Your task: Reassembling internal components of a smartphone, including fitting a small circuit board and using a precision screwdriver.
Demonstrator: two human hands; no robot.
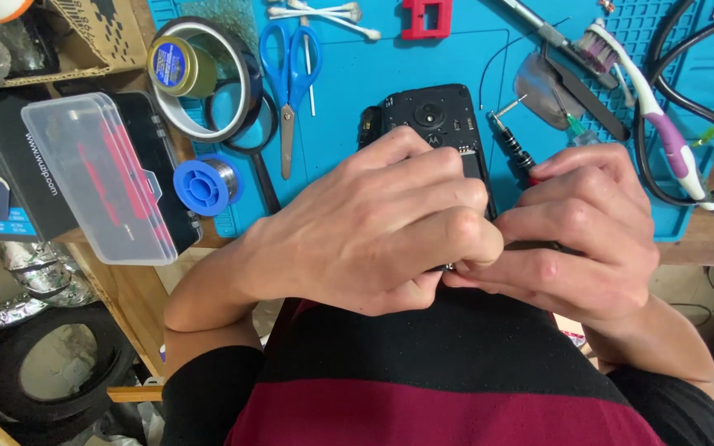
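Holding a black phone (433,124) from both sides, the two hands meet at the near edge of a blue mat (390,66) on the worktop. The left hand (382,227) lies over the phone's near half, fingers curled and clenched around its left edge. The right hand (576,227) presses in from the right, its fingertips (473,268) pinched against the phone's near right corner, touching the left hand's knuckles. Only the phone's far end shows, back cover off, with a round camera ring. A screwdriver (512,147) lies just right of the phone, partly under the right hand. Farther left on the mat sit blue scissors (291,66), a magnifier (245,124) and a blue solder spool (207,183). A toothbrush (646,91) rests at far right. A clear plastic case (97,173) lies off the mat, at left.
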